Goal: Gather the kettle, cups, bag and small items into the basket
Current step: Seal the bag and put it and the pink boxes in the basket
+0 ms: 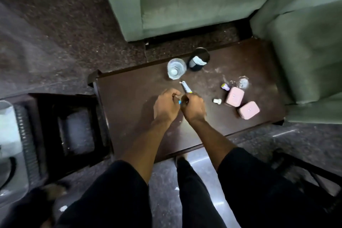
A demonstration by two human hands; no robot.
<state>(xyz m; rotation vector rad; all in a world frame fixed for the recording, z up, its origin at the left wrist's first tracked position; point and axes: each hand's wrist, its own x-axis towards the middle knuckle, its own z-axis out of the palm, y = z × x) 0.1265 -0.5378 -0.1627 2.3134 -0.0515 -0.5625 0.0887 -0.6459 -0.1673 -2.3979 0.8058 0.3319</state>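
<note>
Right grip: the right hand (193, 105) is curling its fingers round the lower end of a small tube (187, 88), whose nozzle is sticking out up and away from the knuckles; holding it low seems to be leaving the tip free to work on.
Left grip: the left hand (166, 104) is curled, touching the right, and is pinching something small with a blue edge, too hidden to name; probably a cap being fitted so the tube travels closed.
Near things: a clear cup (176, 68) and a dark cup (199, 60) are standing just beyond the hands on the counter (129, 98).
Small items: two pink cases (234, 96) (249, 110), a purple-topped vial (225, 86) and a white cap (216, 100) are lying to the right, apart from the grips, not yet gathered.
Basket: a grey ribbed container (27, 142) is sitting at the far left edge, well apart; whether it is the basket, I cannot tell.
Judgement: gathering is at an early stage.
</note>
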